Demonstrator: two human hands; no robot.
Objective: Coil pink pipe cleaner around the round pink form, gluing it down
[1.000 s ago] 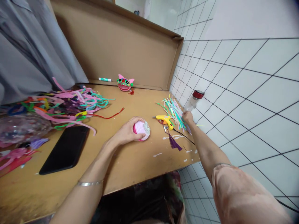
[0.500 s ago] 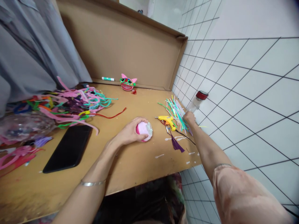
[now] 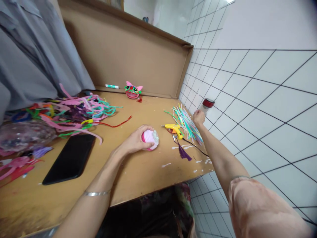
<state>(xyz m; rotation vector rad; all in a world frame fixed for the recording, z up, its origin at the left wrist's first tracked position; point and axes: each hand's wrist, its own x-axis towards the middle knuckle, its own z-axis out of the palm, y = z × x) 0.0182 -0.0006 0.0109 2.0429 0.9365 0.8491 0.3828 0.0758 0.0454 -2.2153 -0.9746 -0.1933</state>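
My left hand is wrapped round a pink and white ribbed roll near the middle of the wooden table. Farther right, my right hand is closed at the upper right side of a bundle of pastel pipe cleaners; what its fingers hold, if anything, is too small to tell. A jar with a red lid stands just beyond that hand. Between the hands lies a yellow glue gun, with a purple tassel below it.
At the left are a heap of colourful pipe cleaners, a clear plastic bag and a black phone. A cat-faced ornament and a marker sit before the cardboard panel. A tiled wall borders the right side.
My right hand has moved up slightly along the bundle, towards the jar. My left hand still holds the roll. The whole view has shifted slightly.
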